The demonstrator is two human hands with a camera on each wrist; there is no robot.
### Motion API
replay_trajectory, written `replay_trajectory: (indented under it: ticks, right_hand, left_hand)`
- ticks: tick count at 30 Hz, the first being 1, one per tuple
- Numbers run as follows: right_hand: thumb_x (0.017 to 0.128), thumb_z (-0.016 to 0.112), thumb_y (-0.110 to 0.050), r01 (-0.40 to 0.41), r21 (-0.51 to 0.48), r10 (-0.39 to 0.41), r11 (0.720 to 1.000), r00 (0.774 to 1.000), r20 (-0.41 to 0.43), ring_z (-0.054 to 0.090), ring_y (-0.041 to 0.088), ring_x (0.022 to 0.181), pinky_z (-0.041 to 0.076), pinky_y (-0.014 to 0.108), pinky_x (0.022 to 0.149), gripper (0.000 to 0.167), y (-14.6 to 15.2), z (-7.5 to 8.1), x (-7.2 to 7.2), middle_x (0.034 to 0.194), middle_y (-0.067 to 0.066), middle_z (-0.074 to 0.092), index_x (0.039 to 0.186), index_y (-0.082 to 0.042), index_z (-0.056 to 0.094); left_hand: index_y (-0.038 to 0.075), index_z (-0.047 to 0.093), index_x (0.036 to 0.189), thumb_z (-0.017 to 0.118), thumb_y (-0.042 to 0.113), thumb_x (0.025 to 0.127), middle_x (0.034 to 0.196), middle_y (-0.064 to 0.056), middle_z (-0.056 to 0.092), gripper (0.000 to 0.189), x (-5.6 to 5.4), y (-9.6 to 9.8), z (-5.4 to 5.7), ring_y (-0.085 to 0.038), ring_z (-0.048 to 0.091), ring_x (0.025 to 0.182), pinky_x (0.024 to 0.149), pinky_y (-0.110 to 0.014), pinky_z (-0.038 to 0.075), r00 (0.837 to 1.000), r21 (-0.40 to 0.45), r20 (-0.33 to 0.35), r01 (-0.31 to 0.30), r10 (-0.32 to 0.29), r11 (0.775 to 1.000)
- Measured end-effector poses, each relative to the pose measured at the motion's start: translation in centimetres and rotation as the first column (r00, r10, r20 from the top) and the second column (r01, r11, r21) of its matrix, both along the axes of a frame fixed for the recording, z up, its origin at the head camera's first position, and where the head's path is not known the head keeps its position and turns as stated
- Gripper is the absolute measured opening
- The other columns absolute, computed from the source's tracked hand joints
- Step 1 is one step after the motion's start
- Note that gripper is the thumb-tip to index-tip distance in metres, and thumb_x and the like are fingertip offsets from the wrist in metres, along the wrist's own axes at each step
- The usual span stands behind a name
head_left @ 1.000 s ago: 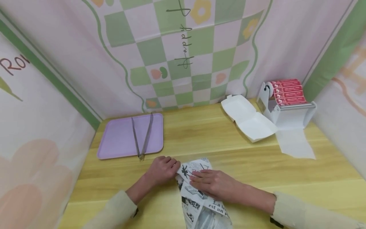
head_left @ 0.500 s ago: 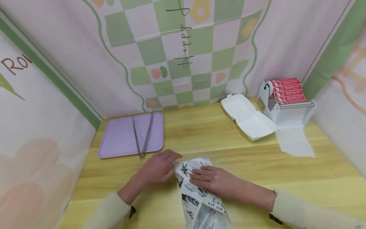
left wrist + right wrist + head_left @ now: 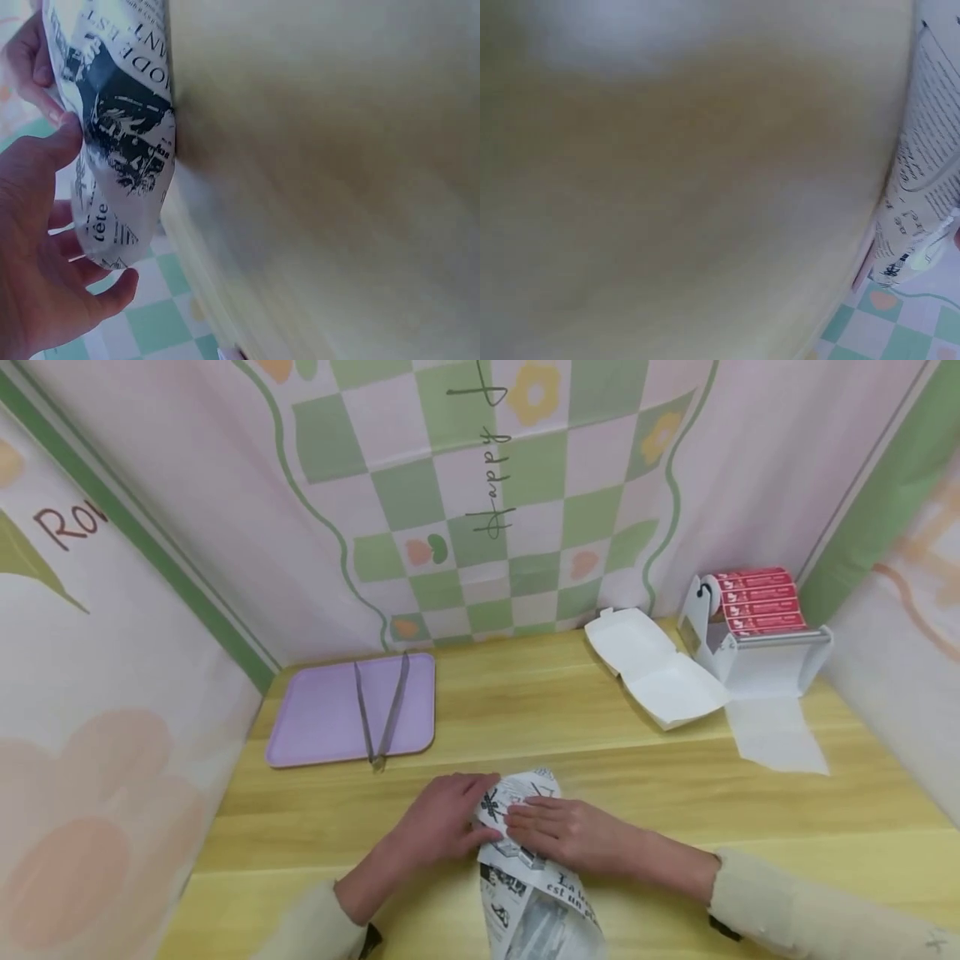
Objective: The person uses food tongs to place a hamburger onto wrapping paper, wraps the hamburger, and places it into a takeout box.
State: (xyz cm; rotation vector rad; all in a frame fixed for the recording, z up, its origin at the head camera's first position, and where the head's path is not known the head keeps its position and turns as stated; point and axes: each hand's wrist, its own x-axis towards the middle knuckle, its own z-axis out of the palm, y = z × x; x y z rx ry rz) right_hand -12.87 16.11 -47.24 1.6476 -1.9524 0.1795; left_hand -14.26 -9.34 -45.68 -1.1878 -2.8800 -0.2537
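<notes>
A newspaper-print food wrapping paper (image 3: 517, 897) lies folded round something at the front middle of the table, its contents hidden. My right hand (image 3: 592, 835) rests flat on its upper part, fingers pointing left. At the far left end, my left hand (image 3: 442, 818) has thumb and forefinger spread, fingertips right at the paper's edge. The left wrist view has the same printed package (image 3: 124, 127) from the side, with the left thumb (image 3: 64, 139) against it and the other fingers spread near its rounded end. In the right wrist view, only a side of the package (image 3: 930, 142) shows.
A purple tray (image 3: 311, 718) with metal tongs (image 3: 390, 718) across it stands at the back left. Back right are an opened white takeaway box (image 3: 656, 668) and a dispenser (image 3: 772, 664) with a red label roll (image 3: 757, 602). A patterned curtain (image 3: 465, 560) closes the back.
My left hand, curled at the paper's left edge a second ago, has lifted off, opened out and come back to the edge. The right hand has stayed flat on the paper.
</notes>
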Motion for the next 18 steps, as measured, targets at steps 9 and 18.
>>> replay_trajectory:
  ticks: [9, 18]
  right_hand:
    - [0.108, 0.028, -0.009, -0.037, 0.027, 0.037, 0.999, 0.999, 0.015, 0.067, 0.020, 0.117, 0.054, 0.033, 0.100, 0.042, 0.1, -0.5, 0.2, 0.126, 0.011, 0.070, 0.123, -0.004, 0.067]
    - [0.079, 0.072, -0.018, 0.061, 0.122, -0.085, 0.991, 0.976, 0.199, 0.044, 0.031, 0.141, 0.026, 0.031, 0.122, 0.077, 0.5, -0.4, 0.8, 0.154, 0.017, 0.044, 0.148, -0.002, 0.043]
  left_hand:
    - [0.008, 0.040, 0.151, 0.056, 0.054, 0.094, 0.142, -0.009, 0.058, 0.075, 0.8, -1.3, -0.8, -0.022, 0.058, 0.128, 0.109, -0.038, 0.047, 0.999, 0.032, -0.020, 0.031, -0.031, 0.999]
    - [0.010, 0.064, 0.128, 0.079, 0.013, 0.082, 0.120, -0.003, 0.071, 0.048, 1.3, -1.1, -1.8, -0.017, 0.068, 0.107, 0.094, -0.032, 0.056, 0.963, 0.172, -0.269, 0.081, -0.033, 0.982]
